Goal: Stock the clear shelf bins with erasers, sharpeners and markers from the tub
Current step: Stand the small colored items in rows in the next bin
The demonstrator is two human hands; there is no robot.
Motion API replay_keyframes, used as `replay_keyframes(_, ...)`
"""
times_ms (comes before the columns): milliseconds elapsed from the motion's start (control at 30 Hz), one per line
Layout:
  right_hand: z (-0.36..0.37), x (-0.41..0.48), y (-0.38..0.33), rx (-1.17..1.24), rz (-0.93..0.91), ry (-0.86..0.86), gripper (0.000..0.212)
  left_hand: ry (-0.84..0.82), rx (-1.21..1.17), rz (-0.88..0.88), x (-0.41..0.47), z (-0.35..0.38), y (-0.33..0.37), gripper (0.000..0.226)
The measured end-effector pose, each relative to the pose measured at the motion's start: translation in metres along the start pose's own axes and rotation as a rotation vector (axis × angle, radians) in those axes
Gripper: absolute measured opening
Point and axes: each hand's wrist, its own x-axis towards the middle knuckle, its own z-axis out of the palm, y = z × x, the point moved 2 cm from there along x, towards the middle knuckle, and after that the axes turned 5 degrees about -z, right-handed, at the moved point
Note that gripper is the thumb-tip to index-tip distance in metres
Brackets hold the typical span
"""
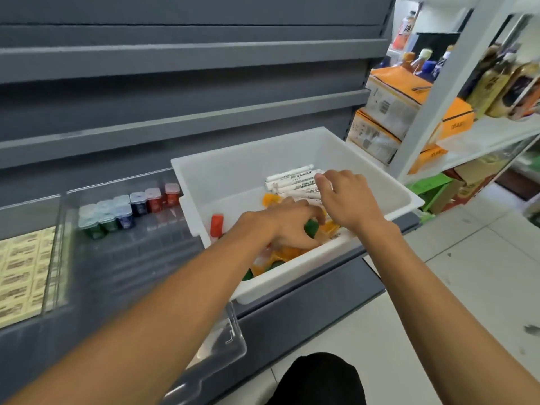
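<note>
A person reaches with both bare arms into a white plastic tub [292, 147] that sits at an angle on a grey shop shelf [306, 311], its near right corner past the shelf's front edge. The left hand [280, 226] is low in the tub's near half, its fingers curled down around a green piece [311, 228] amid a heap of orange packets [287, 254]. The right hand [349, 200] is just beyond it, fingers bent onto a bundle of white markers [292, 178] lying side by side toward the tub's back; the back of the hand hides the fingertips, so it cannot be told whether they have closed on a marker. A small red sharpener [216, 225] stands alone against the tub's left wall.

Left of the tub, touching its side, a clear shelf bin [163, 244] holds rows of sharpeners [125, 211] in green, blue and red at its back, the front part bare. Beside that, at the far left, another clear bin [55, 258] is packed with flat cream erasers [23, 273] in printed sleeves. A third clear bin [222, 340] pokes out under the left forearm at the shelf's front edge.

To the right, a white rack [482, 135] carries stacked orange-and-white cartons [391, 97] and bottles [502, 83]. The pale tiled floor [467, 273] shows scuff marks, and the person's dark-clad knee [318, 378] fills the bottom edge.
</note>
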Motion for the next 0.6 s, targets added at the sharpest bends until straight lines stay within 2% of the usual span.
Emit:
replay_keyframes(67,0.003,0.001,-0.001,-0.057,-0.004,-0.103,0.044,-0.053,0.051,-0.038,-0.002,-0.002,-0.002,0.047)
replay_keyframes(100,0.003,0.002,-0.003,-0.086,-0.035,-0.144,0.045,-0.089,0.061,-0.058,-0.004,-0.004,-0.003,0.050)
replay_keyframes(200,0.008,0.004,-0.009,-0.082,-0.150,-0.179,0.046,-0.225,0.063,-0.139,-0.011,-0.007,-0.011,0.088)
replay_keyframes(233,0.008,0.005,-0.011,-0.053,-0.169,-0.167,0.044,-0.265,0.088,-0.160,-0.013,-0.006,-0.014,0.094)
replay_keyframes(333,0.000,-0.001,-0.015,-0.001,-0.211,-0.083,0.035,-0.286,0.161,-0.159,-0.019,0.000,-0.018,0.088)
replay_keyframes(467,-0.004,-0.029,-0.017,0.040,-0.192,-0.034,0.027,-0.242,0.002,-0.152,-0.020,0.004,-0.022,0.081)
replay_keyframes(600,0.001,-0.038,-0.024,0.041,-0.143,-0.045,0.033,-0.204,-0.033,-0.126,-0.021,0.007,-0.021,0.072)
